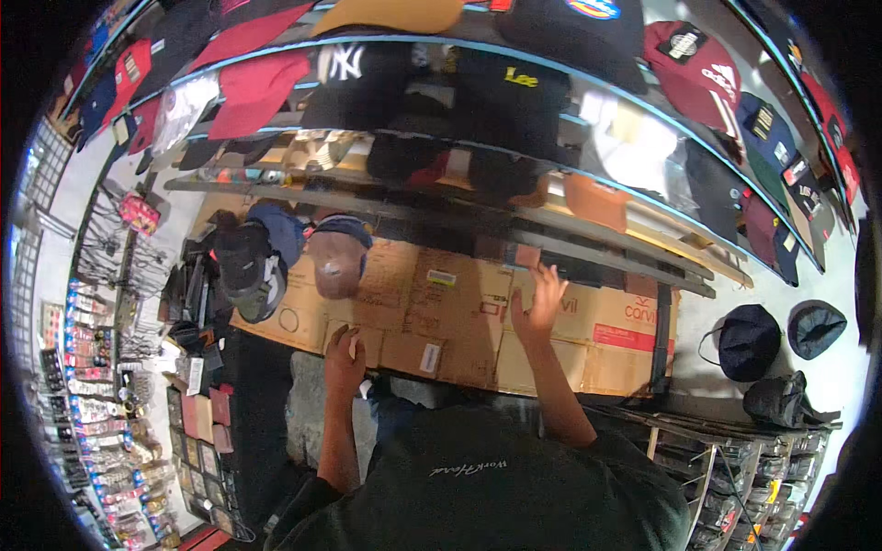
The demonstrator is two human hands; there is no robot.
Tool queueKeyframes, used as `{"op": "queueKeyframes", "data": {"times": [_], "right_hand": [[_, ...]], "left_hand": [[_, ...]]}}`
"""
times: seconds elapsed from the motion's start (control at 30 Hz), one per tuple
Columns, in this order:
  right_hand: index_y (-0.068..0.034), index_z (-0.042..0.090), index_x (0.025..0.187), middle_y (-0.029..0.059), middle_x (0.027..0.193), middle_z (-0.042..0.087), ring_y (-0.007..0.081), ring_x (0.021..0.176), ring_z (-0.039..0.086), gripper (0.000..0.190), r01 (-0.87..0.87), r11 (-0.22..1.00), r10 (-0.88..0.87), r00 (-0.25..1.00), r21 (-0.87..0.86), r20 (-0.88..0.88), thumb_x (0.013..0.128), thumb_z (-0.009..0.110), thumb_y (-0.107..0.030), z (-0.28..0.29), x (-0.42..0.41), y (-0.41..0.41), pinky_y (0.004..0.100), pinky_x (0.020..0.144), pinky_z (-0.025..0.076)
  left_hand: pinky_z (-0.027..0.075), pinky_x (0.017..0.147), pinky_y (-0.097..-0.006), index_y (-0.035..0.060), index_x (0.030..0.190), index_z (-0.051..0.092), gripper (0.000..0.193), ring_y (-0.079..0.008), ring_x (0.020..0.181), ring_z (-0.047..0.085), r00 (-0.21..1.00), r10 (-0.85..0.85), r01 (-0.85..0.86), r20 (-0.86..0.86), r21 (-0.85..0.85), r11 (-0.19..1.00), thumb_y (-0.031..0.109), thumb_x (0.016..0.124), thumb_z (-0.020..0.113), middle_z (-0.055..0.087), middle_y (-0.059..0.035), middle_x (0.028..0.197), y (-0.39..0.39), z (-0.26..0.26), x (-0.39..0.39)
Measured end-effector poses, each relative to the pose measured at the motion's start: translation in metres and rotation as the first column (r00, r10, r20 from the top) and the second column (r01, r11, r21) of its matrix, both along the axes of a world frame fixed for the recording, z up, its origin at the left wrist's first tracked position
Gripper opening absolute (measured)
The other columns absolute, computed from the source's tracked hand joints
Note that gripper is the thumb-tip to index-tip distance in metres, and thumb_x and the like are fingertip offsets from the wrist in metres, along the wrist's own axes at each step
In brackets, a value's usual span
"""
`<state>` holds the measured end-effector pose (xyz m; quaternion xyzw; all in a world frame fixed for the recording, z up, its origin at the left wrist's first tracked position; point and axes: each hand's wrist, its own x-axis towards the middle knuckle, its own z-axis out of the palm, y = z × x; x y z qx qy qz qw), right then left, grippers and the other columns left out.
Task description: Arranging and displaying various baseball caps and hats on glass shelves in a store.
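My left hand [345, 358] is over the front edge of a table covered with flattened cardboard [448, 310]; its fingers are bent, and whether it holds a small pale thing is unclear. My right hand [541, 301] is raised over the cardboard's right half, fingers spread, near a small brown square piece [528, 255]. A brown cap with a blue rim [340, 258] lies on the cardboard, beyond my left hand. Left of it are a blue cap [277, 231] and a dark stack of caps [248, 268].
Shelves with a light blue edge [441, 43] hold many caps above the table. Dark bucket hats [750, 343] hang on the right wall, over a rack of packaged goods [765, 482]. Wallets [200, 417] and hanging accessories [96, 406] stand at the left.
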<state>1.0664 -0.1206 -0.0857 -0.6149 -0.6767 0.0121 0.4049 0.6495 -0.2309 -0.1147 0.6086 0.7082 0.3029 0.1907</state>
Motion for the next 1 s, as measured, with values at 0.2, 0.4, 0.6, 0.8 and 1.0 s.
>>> {"op": "queueKeyframes", "data": {"times": [0.2,0.4,0.6,0.8,1.0], "right_hand": [[-0.011,0.059,0.147,0.0219,0.146,0.060,0.0469,0.146,0.048,0.056,-0.281,0.901,0.290,0.957,-0.331,-0.023,0.094,0.077,-0.012,-0.075,-0.123,-0.012,0.0622,0.125,0.033],[-0.008,0.050,0.157,0.0259,0.147,0.058,0.0467,0.140,0.055,0.065,-0.300,0.768,0.283,0.952,-0.566,-0.121,0.098,0.075,-0.020,-0.123,-0.240,0.016,0.0573,0.119,0.045],[-0.012,0.033,0.169,0.0271,0.158,0.048,0.0479,0.144,0.050,0.086,-0.541,0.500,0.054,0.799,-0.677,-0.598,0.097,0.078,-0.029,-0.137,-0.338,0.083,0.0565,0.120,0.046],[-0.004,0.024,0.172,0.0324,0.166,0.036,0.0487,0.156,0.036,0.107,-0.412,0.756,0.207,0.888,-0.509,-0.412,0.092,0.086,-0.039,-0.155,-0.439,0.155,0.0530,0.126,0.039],[-0.003,0.024,0.170,0.0353,0.166,0.029,0.0502,0.158,0.030,0.126,-0.256,0.789,0.083,0.945,-0.559,-0.315,0.077,0.099,-0.045,-0.206,-0.389,0.157,0.0528,0.126,0.039]], "left_hand": [[0.052,0.110,-0.0538,0.0018,0.136,0.067,0.036,-0.0490,0.129,0.063,0.997,-0.073,0.073,0.033,-0.007,0.997,0.013,0.102,0.067,0.067,-0.0283,0.137,0.025,-0.046,-0.099],[0.052,0.108,-0.0509,0.0015,0.138,0.065,0.036,-0.0433,0.130,0.063,0.980,-0.186,0.192,0.063,-0.097,0.977,0.013,0.104,0.066,0.063,-0.0223,0.144,0.114,-0.097,-0.169],[0.051,0.108,-0.0543,0.0023,0.155,0.055,0.052,-0.0425,0.130,0.064,0.989,0.073,-0.022,0.130,-0.359,0.933,0.030,0.111,0.056,0.067,-0.0244,0.142,0.220,-0.181,-0.215],[0.045,0.117,-0.0565,0.0107,0.177,0.011,0.088,-0.0451,0.152,0.043,0.991,-0.127,0.137,0.052,-0.313,0.940,0.017,0.102,0.057,0.040,-0.0245,0.170,0.305,-0.230,-0.325],[0.038,0.124,-0.0548,0.0089,0.177,0.012,0.096,-0.0462,0.157,0.035,0.829,-0.070,0.260,0.554,-0.273,0.926,0.013,0.094,0.061,0.032,-0.0281,0.173,0.305,-0.225,-0.215]]}}
